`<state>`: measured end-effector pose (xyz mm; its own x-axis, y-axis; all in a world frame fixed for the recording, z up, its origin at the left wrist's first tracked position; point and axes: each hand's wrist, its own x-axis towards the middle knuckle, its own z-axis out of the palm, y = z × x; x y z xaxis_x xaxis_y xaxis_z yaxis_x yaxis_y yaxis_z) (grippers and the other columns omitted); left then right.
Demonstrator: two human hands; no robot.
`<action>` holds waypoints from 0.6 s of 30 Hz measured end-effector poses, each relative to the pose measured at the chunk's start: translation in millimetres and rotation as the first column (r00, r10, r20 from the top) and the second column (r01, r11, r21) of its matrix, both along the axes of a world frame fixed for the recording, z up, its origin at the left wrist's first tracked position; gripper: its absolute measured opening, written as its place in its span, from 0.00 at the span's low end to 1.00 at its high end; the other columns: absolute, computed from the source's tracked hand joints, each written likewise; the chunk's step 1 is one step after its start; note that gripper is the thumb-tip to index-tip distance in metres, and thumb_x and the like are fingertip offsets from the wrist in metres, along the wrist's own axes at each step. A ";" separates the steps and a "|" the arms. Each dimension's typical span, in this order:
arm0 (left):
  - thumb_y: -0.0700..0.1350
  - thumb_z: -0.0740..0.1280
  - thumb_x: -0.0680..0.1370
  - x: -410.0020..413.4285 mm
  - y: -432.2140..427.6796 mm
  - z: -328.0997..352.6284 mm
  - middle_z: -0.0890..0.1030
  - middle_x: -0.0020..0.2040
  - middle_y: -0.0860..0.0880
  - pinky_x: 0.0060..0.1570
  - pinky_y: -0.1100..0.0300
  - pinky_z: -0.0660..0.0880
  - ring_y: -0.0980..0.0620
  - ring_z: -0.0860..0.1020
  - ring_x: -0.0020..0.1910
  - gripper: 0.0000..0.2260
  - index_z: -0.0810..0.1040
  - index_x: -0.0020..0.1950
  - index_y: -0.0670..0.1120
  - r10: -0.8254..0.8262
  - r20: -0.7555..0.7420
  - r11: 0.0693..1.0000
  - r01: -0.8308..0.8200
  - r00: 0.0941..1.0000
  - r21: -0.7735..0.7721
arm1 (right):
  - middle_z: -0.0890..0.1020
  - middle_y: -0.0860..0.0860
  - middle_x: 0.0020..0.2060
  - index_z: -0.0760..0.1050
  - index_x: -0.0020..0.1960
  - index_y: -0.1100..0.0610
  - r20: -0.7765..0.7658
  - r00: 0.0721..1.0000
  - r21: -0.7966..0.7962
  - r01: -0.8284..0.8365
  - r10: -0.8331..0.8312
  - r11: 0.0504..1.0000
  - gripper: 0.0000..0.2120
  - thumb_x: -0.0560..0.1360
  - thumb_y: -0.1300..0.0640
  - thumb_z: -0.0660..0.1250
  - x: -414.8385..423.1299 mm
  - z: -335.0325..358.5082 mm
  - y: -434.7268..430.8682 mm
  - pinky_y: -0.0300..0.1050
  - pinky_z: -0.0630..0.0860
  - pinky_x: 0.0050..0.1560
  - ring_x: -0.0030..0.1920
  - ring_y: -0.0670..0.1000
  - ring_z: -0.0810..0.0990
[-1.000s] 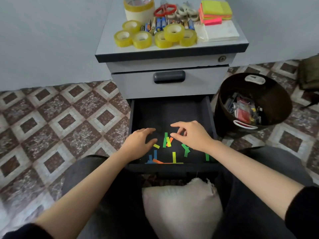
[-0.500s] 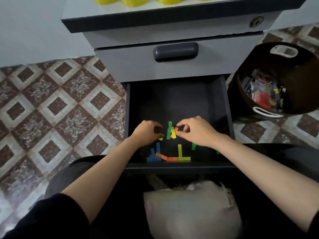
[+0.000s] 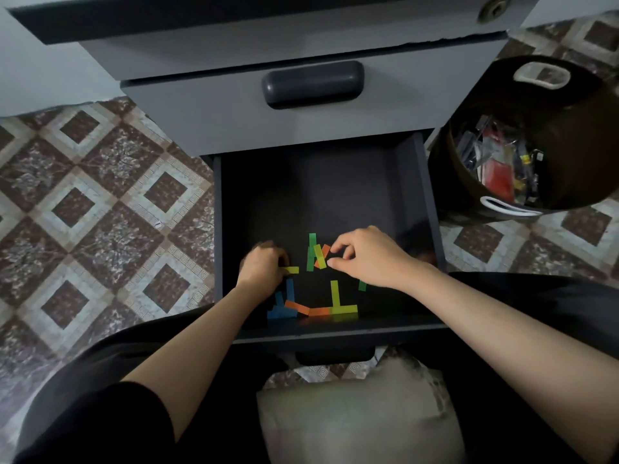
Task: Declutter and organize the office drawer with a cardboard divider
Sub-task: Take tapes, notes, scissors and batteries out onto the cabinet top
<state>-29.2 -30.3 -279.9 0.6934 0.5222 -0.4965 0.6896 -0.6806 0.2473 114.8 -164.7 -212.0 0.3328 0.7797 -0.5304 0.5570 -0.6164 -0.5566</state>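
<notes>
The dark lower drawer stands pulled out, with several small coloured paper strips scattered on its floor near the front. My left hand has curled fingers pinching a yellow strip at the left. My right hand reaches in from the right, thumb and forefinger pinching at a small pile of green, yellow and orange strips. Blue, orange and yellow strips lie along the drawer's front wall. No cardboard divider shows.
A closed grey drawer with a dark handle sits above the open one. A dark round bin holding mixed clutter stands on the patterned tile floor to the right. A pale cushion lies between my knees below the drawer.
The view has dropped and come closer, so the cabinet top is out of sight. Both hands have curled from flat over the strips to pinching them.
</notes>
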 end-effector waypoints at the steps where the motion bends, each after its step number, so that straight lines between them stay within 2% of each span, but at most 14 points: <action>1: 0.42 0.67 0.76 0.5 -0.5 -0.6 0.74 0.56 0.47 0.50 0.59 0.73 0.50 0.74 0.54 0.10 0.77 0.57 0.45 0.005 -0.006 1.000 -0.005 1.000 -0.012 | 0.83 0.51 0.49 0.78 0.58 0.54 -0.004 1.000 -0.001 0.002 -0.002 1.000 0.15 0.76 0.48 0.66 0.2 0.2 0.0 0.52 0.71 0.60 0.56 0.50 0.76; 7: 0.41 0.67 0.76 0.2 -3.9 -0.5 0.76 0.53 0.47 0.47 0.61 0.74 0.52 0.75 0.49 0.08 0.76 0.55 0.45 0.043 -0.020 0.997 -0.045 0.999 -0.070 | 0.81 0.49 0.54 0.79 0.58 0.55 -0.008 1.000 -0.012 0.012 -0.012 1.000 0.14 0.76 0.50 0.66 -0.5 1.8 -0.3 0.50 0.72 0.60 0.57 0.50 0.76; 11: 0.41 0.66 0.76 -0.1 -5.5 3.0 0.78 0.50 0.46 0.42 0.61 0.74 0.52 0.76 0.45 0.08 0.75 0.55 0.45 0.092 -0.048 0.989 -0.097 0.995 -0.112 | 0.81 0.50 0.54 0.79 0.57 0.55 0.002 1.000 -0.026 0.016 -0.016 1.000 0.12 0.76 0.51 0.66 -0.7 -2.4 2.9 0.50 0.72 0.60 0.56 0.50 0.76; 15: 0.41 0.66 0.77 -0.2 -5.4 4.7 0.79 0.51 0.46 0.44 0.60 0.76 0.52 0.77 0.46 0.09 0.76 0.57 0.45 0.130 -0.084 0.979 -0.141 0.988 -0.146 | 0.81 0.52 0.54 0.78 0.58 0.55 0.005 0.999 -0.040 0.032 -0.032 0.999 0.12 0.76 0.54 0.67 -1.6 -5.3 4.0 0.50 0.72 0.60 0.55 0.51 0.77; 18: 0.41 0.66 0.77 4.9 -5.6 8.3 0.79 0.51 0.47 0.45 0.61 0.76 0.54 0.77 0.47 0.07 0.79 0.55 0.45 0.212 -0.024 0.952 -0.212 0.977 -0.223 | 0.82 0.52 0.52 0.79 0.55 0.56 0.041 0.997 -0.055 0.067 -0.065 0.996 0.10 0.75 0.56 0.68 0.1 -8.7 0.5 0.49 0.73 0.59 0.54 0.51 0.78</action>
<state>-24.3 -35.9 -271.6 0.5789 0.5330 -0.6171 0.8119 -0.4467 0.3759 114.9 -164.2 -220.7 0.4042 0.7248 -0.5580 0.5348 -0.6822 -0.4986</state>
